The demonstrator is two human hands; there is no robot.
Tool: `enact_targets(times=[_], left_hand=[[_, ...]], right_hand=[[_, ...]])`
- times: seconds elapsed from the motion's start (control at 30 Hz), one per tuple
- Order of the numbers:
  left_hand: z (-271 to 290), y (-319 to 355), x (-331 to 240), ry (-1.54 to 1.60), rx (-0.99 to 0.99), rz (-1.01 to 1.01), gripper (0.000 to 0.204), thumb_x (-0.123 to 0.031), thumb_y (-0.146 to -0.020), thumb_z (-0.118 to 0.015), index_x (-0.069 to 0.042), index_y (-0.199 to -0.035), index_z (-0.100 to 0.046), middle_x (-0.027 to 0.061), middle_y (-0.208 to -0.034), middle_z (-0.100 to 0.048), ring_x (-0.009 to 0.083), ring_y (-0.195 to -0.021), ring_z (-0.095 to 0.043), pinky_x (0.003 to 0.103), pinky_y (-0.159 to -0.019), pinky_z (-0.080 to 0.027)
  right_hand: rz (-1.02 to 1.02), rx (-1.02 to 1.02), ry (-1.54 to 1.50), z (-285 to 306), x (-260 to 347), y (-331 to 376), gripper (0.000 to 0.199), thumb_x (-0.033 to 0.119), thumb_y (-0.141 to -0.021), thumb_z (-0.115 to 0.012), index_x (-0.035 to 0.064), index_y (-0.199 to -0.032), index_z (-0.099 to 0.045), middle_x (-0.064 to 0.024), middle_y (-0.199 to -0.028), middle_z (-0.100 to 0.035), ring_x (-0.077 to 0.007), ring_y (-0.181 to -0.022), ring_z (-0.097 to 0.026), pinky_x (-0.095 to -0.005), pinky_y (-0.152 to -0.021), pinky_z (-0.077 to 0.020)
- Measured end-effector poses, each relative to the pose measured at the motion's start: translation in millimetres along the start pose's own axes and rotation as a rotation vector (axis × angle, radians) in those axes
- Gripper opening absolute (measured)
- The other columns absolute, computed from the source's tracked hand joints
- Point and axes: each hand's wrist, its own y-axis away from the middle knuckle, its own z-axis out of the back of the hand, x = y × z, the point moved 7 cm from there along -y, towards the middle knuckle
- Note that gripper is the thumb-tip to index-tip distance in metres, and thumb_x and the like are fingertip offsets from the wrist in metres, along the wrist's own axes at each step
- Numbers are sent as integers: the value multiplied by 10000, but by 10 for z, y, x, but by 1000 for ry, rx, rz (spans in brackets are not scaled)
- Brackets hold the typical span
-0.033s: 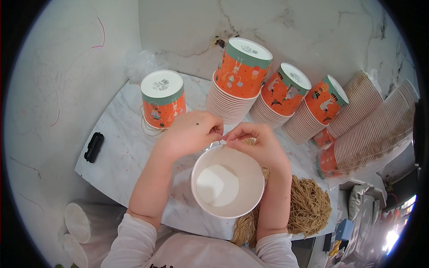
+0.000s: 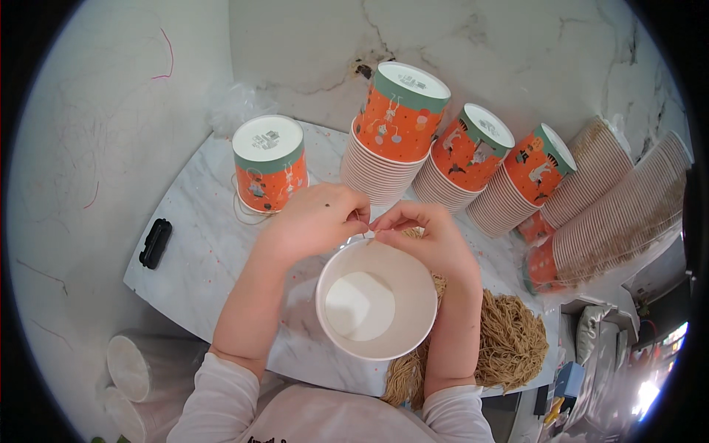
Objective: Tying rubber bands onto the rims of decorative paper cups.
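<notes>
A large white-lined paper cup point(image 2: 413, 314) stands mouth up in front of me on the marble-patterned table. At its far rim, my left hand point(image 2: 317, 218) and my right hand point(image 2: 428, 240) meet with fingertips pinched. Between them is a short bit of thin brown string point(image 2: 363, 235), mostly hidden by the fingers. A heap of tan string point(image 2: 513, 343) lies on the right, partly under my right forearm. Just beyond my left hand, an orange and green paper cup point(image 2: 269, 177) stands upside down, with a loop of string around its foot.
Several stacks of upturned paper cups point(image 2: 384, 170) line the back right. Plastic-wrapped cup stacks point(image 2: 620, 229) lean at the far right. A black clip-like object point(image 2: 155, 244) lies near the table's left edge. Wrapped white cups point(image 2: 148, 365) are below left; a wall point(image 2: 310, 59) rises behind.
</notes>
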Motion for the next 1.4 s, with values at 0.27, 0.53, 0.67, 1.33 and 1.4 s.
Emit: enact_targets(times=[0.27,0.53,0.67,1.33,1.4], left_hand=[[-74,-17,54,66,55,-18,210,-132,-801,-685,13,-952,-677,165,-920,-712,303,-891,-690,392,-781,-526],[21,68,125,102,9,24,180,-82,-771,-671,25,-916,-669,195,-908,-701,353,-878,-679,430,-760,-523],[102,132,155,28,-6,67,126,-61,-785,-651,29,-870,-672,193,-887,-690,350,-866,-670,421,-755,-522],[70,-46,-43,376,-133,48,111,-60,-835,-717,12,-898,-661,4,-729,-608,62,-670,-531,245,-627,-452],[54,-62,-22,407,-135,44,109,-52,-829,-716,17,-892,-660,0,-713,-604,57,-671,-539,239,-633,-460]], right_hand=[[-45,-130,-372,68,-62,-7,73,59,-915,-708,-2,-922,-667,-24,-882,-703,-86,-837,-664,-231,-724,-523],[-66,-252,-277,223,-149,-6,101,64,-908,-722,-12,-967,-692,-18,-877,-701,-69,-800,-646,-209,-712,-504],[-84,-338,-184,290,-160,2,115,60,-890,-725,-15,-977,-730,-24,-849,-709,-69,-784,-641,-218,-703,-507],[93,-238,-83,89,-44,-96,187,-13,-878,-687,-26,-1064,-700,-64,-924,-723,-134,-886,-688,-281,-813,-555],[96,-234,-75,84,-44,-95,186,-14,-878,-685,-27,-1064,-695,-60,-926,-719,-132,-887,-686,-282,-810,-555]])
